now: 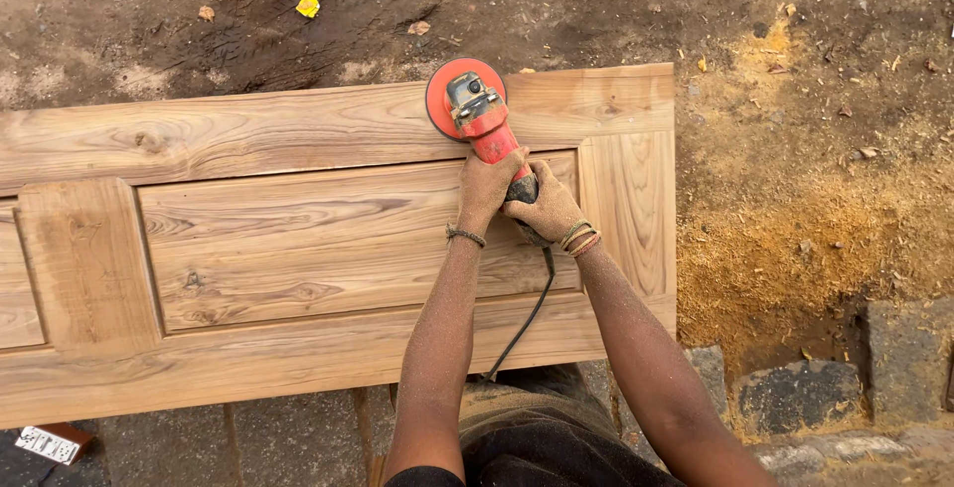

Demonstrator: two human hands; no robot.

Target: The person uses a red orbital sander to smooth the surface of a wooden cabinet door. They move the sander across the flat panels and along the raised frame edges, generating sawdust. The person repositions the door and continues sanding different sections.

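A red angle grinder (479, 114) with a round orange sanding disc rests on the far rail of a panelled wooden door (298, 248) lying flat. My left hand (487, 187) grips the red body just behind the head. My right hand (545, 211) holds the dark rear handle beside it. Both arms are coated in sawdust, with bands at the wrists. The grinder's black cord (527, 318) trails back over the door toward my body.
Dark soil (298, 20) with scattered leaves lies beyond the door. A heap of yellow sawdust (795, 239) spreads on the right. Grey stone blocks (795, 398) sit at the lower right. A small white and red box (45, 442) lies at the lower left.
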